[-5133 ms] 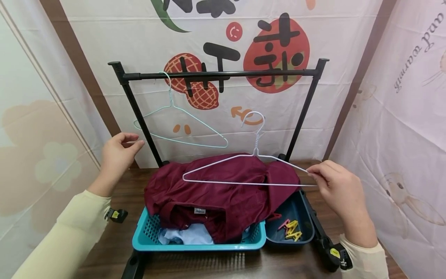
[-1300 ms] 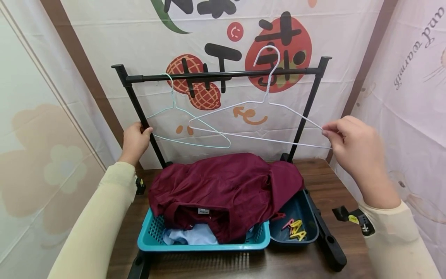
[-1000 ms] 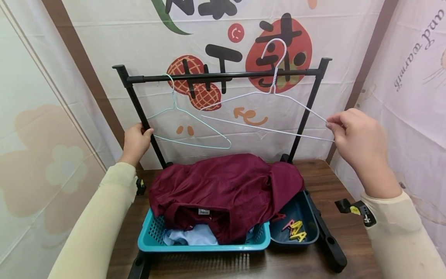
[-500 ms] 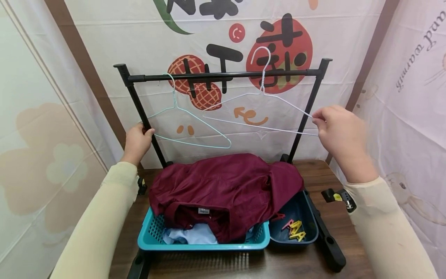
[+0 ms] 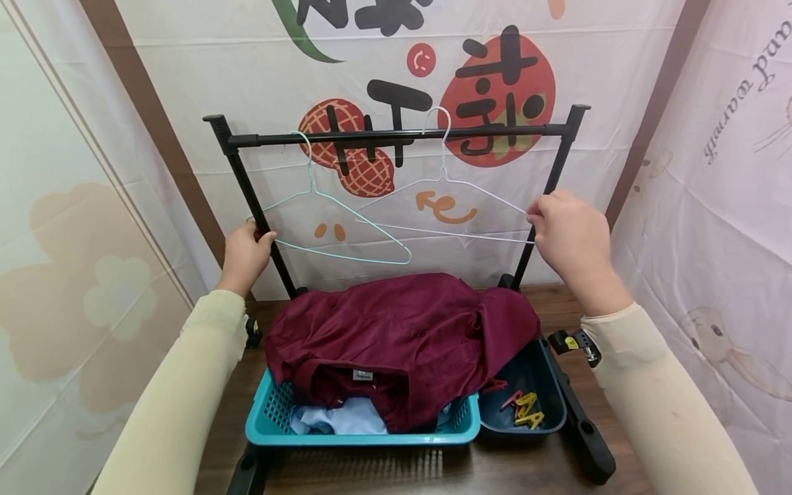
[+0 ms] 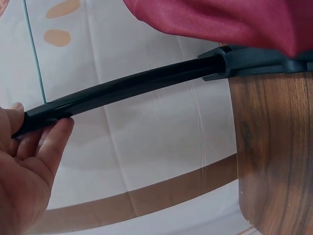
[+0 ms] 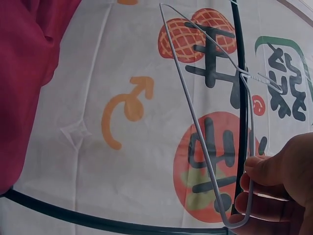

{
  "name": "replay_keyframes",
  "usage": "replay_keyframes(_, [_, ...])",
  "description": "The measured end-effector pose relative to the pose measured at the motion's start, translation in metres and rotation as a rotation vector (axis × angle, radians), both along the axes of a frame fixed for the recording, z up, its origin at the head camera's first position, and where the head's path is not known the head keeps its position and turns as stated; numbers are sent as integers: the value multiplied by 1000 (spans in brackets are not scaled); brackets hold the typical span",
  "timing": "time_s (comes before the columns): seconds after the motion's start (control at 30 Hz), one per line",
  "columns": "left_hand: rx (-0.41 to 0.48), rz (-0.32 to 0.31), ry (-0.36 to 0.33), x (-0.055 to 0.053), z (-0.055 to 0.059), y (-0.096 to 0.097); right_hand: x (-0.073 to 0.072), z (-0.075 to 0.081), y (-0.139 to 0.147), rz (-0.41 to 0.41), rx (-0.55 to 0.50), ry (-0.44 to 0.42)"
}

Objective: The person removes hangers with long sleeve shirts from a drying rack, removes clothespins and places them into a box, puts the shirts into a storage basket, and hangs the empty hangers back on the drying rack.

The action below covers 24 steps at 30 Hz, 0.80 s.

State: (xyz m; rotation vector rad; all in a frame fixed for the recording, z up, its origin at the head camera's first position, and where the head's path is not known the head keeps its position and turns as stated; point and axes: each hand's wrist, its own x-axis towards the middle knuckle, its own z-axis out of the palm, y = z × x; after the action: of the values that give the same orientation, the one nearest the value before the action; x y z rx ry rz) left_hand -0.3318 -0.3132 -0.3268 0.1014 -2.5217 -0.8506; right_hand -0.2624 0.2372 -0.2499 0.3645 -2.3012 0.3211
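Observation:
My right hand (image 5: 572,240) pinches the right corner of a white wire hanger (image 5: 443,172); in the right wrist view, thumb and fingers close on its wire. The hanger's hook arches over the black top bar (image 5: 383,135) of a clothes rack, its tip level with the bar. Whether it bears on the bar I cannot tell. My left hand (image 5: 243,256) grips the rack's left post (image 6: 122,88) between thumb and fingers. A mint-green hanger (image 5: 311,172) hangs from the bar's left part. Below lies a maroon garment (image 5: 402,323) with a collar label.
The garment drapes over a turquoise basket (image 5: 365,438) with light-blue cloth (image 5: 343,418) inside. Beside it a dark blue tray (image 5: 551,412) holds several clothespins (image 5: 527,407). The rack's black feet (image 5: 588,447) flank them on the wooden table (image 5: 557,300). A printed curtain hangs behind.
My right hand has raised the white hanger from over the garment to the bar, then shifted it left and lowered its hook to the bar. My left hand has taken hold of the post.

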Motion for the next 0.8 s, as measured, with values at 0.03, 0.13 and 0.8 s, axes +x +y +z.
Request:
replay_keyframes(0.03, [0,0,0,0,0,0,0,0,-1,0,-1,-3])
replay_keyframes(0.13, [2,0,-1,0,-1,0,-1,-1,-3,-1,-5,-8])
replay_keyframes(0.8, [15,-12,-37,-2,-7,-3,-6,-19,-12,-23,19,-76])
